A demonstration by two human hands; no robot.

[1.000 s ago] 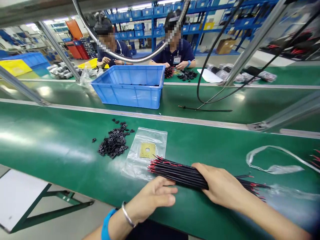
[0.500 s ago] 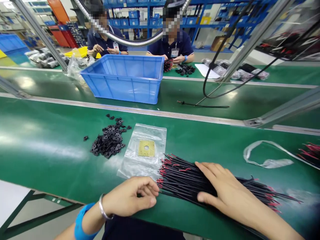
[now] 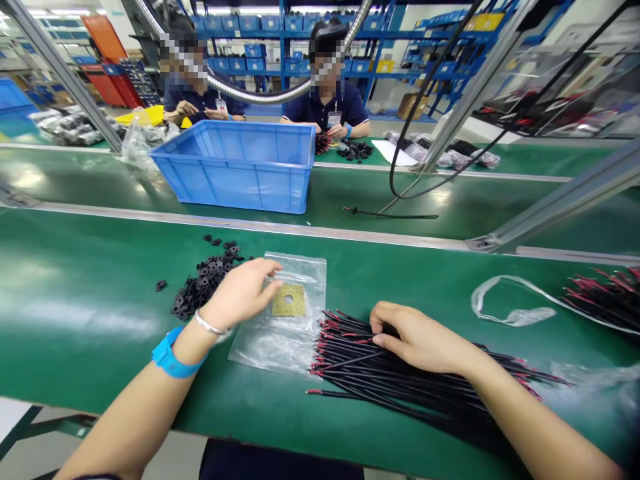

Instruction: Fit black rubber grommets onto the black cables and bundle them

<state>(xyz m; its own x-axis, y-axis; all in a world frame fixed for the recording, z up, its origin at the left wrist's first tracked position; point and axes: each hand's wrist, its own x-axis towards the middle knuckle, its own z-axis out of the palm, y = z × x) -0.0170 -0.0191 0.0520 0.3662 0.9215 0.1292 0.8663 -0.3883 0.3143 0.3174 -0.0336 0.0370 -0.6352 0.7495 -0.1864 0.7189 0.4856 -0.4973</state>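
My left hand [image 3: 245, 291] is above the clear zip bag [image 3: 273, 347], beside a pile of small black plastic parts [image 3: 200, 287]. Its thumb and fingers are apart with nothing seen between them. On the bag lies a yellowish square pad [image 3: 283, 308] with a hole in it. To the right spreads a bundle of black cables [image 3: 360, 373] with red wire ends. My right hand [image 3: 420, 337] rests on the bundle, fingers curled and thumb close to the forefinger, closed on a black cable; the fingertips are partly hidden.
A large blue bin [image 3: 235, 167] stands beyond the metal rail [image 3: 280, 230]. More red-ended cables [image 3: 605, 297] lie at the far right, near a clear plastic strip [image 3: 520, 317]. Two people sit across the bench. A metal post [image 3: 565, 200] rises at the right.
My left hand has moved from the cable ends up and forward to the bag and the black parts. My right hand has gone from lying flat to curled fingers; some cables have shifted.
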